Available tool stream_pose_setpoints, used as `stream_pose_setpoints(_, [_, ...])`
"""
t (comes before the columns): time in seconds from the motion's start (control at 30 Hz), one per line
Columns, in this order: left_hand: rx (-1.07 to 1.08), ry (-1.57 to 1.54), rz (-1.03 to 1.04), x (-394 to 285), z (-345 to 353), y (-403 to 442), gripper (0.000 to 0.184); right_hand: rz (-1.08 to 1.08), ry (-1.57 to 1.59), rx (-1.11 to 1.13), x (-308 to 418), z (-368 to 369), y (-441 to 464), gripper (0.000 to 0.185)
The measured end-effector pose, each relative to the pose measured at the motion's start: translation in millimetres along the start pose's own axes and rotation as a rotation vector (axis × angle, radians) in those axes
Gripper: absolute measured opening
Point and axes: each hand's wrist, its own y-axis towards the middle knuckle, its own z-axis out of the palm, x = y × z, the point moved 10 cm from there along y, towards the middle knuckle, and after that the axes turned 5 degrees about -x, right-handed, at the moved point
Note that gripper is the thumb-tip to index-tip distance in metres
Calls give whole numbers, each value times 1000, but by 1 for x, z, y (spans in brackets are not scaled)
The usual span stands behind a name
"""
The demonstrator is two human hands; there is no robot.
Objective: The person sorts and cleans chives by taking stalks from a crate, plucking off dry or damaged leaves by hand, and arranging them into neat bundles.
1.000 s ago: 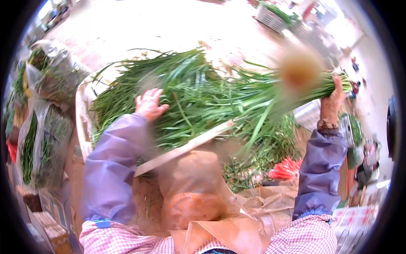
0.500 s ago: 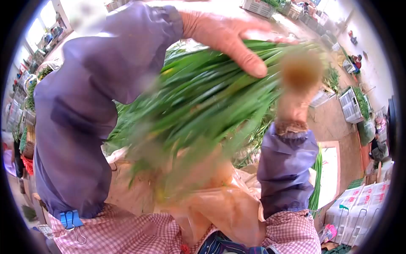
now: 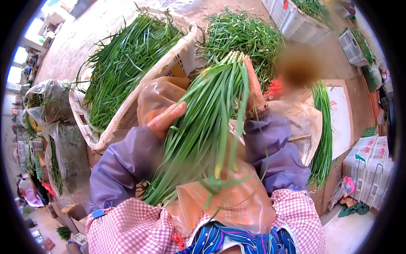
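Observation:
A thick bunch of garlic chives (image 3: 211, 110) lies between my hands, its pale cut ends pointing away and its long green leaves hanging down toward my lap. On the right side, near the pale ends, my right hand (image 3: 253, 86) grips the bunch with its thumb stretched along it. My left hand (image 3: 167, 119) holds the leaves from the left, lower down, thumb up; its other fingers are hidden behind the leaves. Beneath the bunch, a clear plastic apron (image 3: 228, 203) covers my lap.
A white plastic crate (image 3: 148, 80) full of loose chives stands ahead left. Beyond the bunch lies a loose heap of chives (image 3: 243, 36). To the right, another chive bundle (image 3: 322, 135) lies beside a white board (image 3: 340, 118). White crates (image 3: 368, 165) are stacked farther right.
The bunch has come down from a raised, sideways position, and its pale ends now point away from me. My left hand has moved from above the bunch to its left side. The view has tilted down.

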Motion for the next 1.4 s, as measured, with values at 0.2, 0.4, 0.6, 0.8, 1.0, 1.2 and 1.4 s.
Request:
stream_pose_setpoints(0.2, [121,221,-19,5,5,7,69,195,-58,-153,-31,-13,-36,29])
stream_pose_setpoints(0.4, [24,282,-126,4,-10,27,59,354,-6,-202,-81,-4,-60,27])
stream_pose_setpoints(0.6, [3,336,-376,5,-10,57,54,483,262,-280,-129,-14,-49,30])
stream_pose_setpoints(0.8, [-125,567,-932,79,-94,134,49,625,141,-498,-163,-103,-15,48])
stream_pose_setpoints(1.0, [-84,440,-965,108,-106,148,44,427,27,-551,-160,-107,-12,53])
stream_pose_setpoints(1.2, [-29,420,-733,75,-70,129,37,275,6,-675,-163,-126,9,45])
stream_pose_setpoints(1.4, [-46,192,-464,24,-19,76,44,-96,-141,-638,-92,-57,1,56])
